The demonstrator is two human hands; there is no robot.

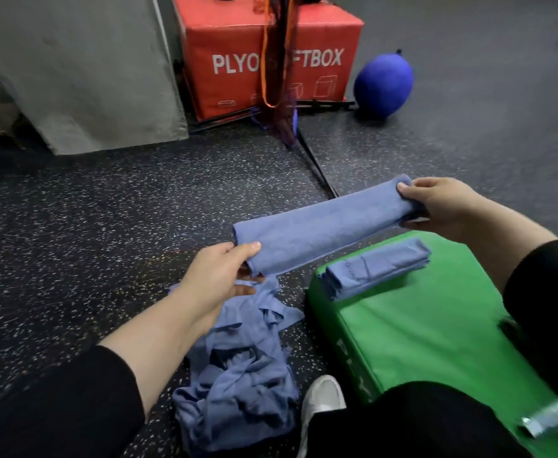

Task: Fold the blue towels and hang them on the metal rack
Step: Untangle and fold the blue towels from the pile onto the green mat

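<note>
Head camera view, looking down at a speckled black gym floor [72, 242] where a person sits with both arms stretched forward. Both hands hold one folded blue towel [324, 223] in the air above the floor, stretched into a long narrow band: the left hand [218, 276] grips its near left end, thumb on top, and the right hand [443, 206] pinches its far right end between fingers and thumb. Holding both ends taut likely keeps the fold flat and even before it goes anywhere. Just below, to the right, a small stack of folded towels [377, 269] rests on a green padded box [419, 325], probably used as a clean surface to collect finished ones. On the floor near the left arm lies a crumpled pile of unfolded towels [238, 375], within easy reach, beside a white shoe [320, 401]. Far ahead, thin black metal rack [317, 166] bars run along the floor by a hanging orange strap [266, 61]. Behind stands a red box [238, 61] printed "PLYO", then partly hidden letters ending "FTBOX". White letters on the green box are too blurred to read fully. A blue ball [383, 84] sits at far right.
</note>
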